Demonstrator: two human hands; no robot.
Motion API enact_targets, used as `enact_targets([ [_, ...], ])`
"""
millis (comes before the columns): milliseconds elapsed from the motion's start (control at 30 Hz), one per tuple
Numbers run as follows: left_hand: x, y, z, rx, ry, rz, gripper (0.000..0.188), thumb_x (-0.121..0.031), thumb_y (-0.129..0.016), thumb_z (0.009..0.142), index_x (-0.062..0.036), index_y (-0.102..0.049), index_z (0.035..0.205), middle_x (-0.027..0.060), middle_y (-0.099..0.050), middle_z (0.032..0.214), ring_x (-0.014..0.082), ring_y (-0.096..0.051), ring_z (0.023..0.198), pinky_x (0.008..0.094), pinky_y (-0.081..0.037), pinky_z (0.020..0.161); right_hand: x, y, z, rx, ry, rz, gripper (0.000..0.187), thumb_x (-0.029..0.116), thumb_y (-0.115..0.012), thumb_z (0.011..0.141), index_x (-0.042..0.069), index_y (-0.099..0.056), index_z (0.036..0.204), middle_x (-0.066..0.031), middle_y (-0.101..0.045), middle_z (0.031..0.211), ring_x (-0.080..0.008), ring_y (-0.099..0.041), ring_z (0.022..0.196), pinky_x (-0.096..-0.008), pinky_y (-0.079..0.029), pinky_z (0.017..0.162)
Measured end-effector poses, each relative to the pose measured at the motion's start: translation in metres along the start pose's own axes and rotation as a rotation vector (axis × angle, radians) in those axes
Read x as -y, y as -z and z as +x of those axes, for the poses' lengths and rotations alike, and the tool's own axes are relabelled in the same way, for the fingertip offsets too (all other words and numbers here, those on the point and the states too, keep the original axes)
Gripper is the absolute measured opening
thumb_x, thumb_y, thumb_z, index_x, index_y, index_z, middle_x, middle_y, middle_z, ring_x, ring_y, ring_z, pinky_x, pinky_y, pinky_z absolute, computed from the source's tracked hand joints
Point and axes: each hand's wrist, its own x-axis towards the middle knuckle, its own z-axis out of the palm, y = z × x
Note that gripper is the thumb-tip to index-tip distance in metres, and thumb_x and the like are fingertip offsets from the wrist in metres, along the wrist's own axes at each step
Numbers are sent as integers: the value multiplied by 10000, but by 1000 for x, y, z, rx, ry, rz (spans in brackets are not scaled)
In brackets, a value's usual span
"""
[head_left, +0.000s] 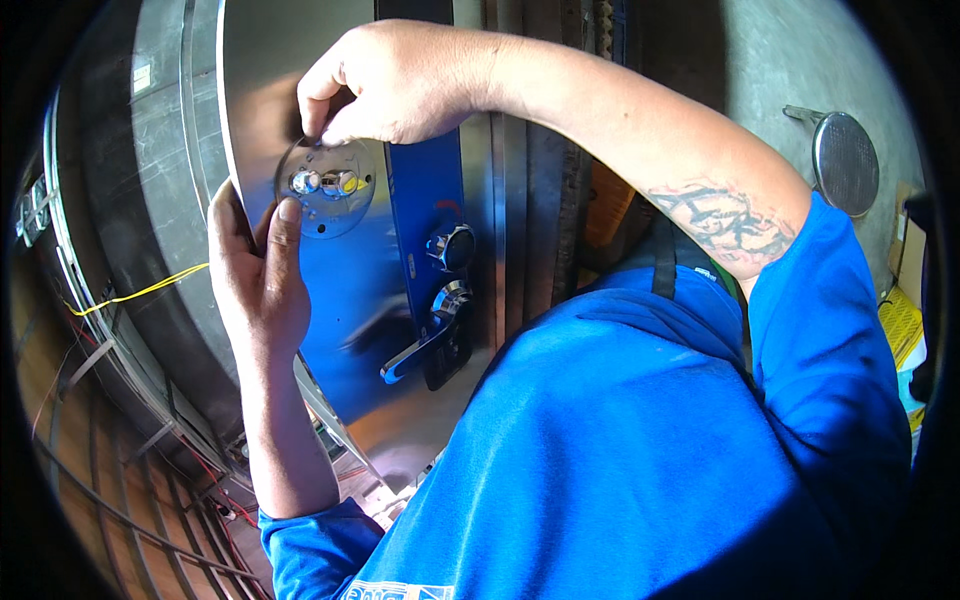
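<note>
A clear round disc (350, 217) with small dark holes lies against the shiny metal door (340, 290). Two silver fittings (322, 183) show at its middle. My left hand (258, 270) is at the disc's lower left, its thumb on the disc and its fingers curled by the door's edge, partly hidden. Above, my right hand (395, 90) pinches the disc's top rim between thumb and curled fingers. Below and to the right, a dark lock plate carries a round knob (455, 247), a silver cylinder (452, 299) and a lever handle (408, 362).
To the left, a yellow cord (140, 293) runs toward my left wrist, beside a dark grey panel (165, 200). Metal bars (130, 500) stand at the lower left. A round stool (846, 163) and yellow packages (901, 325) are at the right.
</note>
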Motion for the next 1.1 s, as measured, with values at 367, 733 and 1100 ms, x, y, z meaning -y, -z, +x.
enact_targets([
  [367, -3, -6, -2, -83, -272, 382, 432, -21, -565, 1007, -136, -544, 1423, 166, -580, 1341, 202, -614, 1139, 331, -513, 937, -9, -16, -10, -110, -22, 53, 160, 131, -688, 893, 51, -735, 1024, -115, -752, 991, -228, -722, 945, -346, -558, 881],
  [733, -16, -8, -2, 9, -169, 501, 488, 12, -592, 928, -137, -600, 1393, 133, -569, 1242, 260, -606, 1196, 389, -519, 991, -5, -13, -10, -82, 4, 61, 127, 116, -664, 901, 45, -719, 992, -123, -745, 953, -237, -721, 905, -350, -566, 850],
  [1100, -34, -19, -4, -7, -8, 445, 595, 74, -688, 796, -104, -578, 1354, 137, -504, 1316, 265, -604, 1192, 342, -632, 863, -17, 0, -15, 1, 181, 101, 108, 44, -655, 853, 15, -680, 954, -142, -695, 865, -276, -672, 794, -366, -525, 723],
])
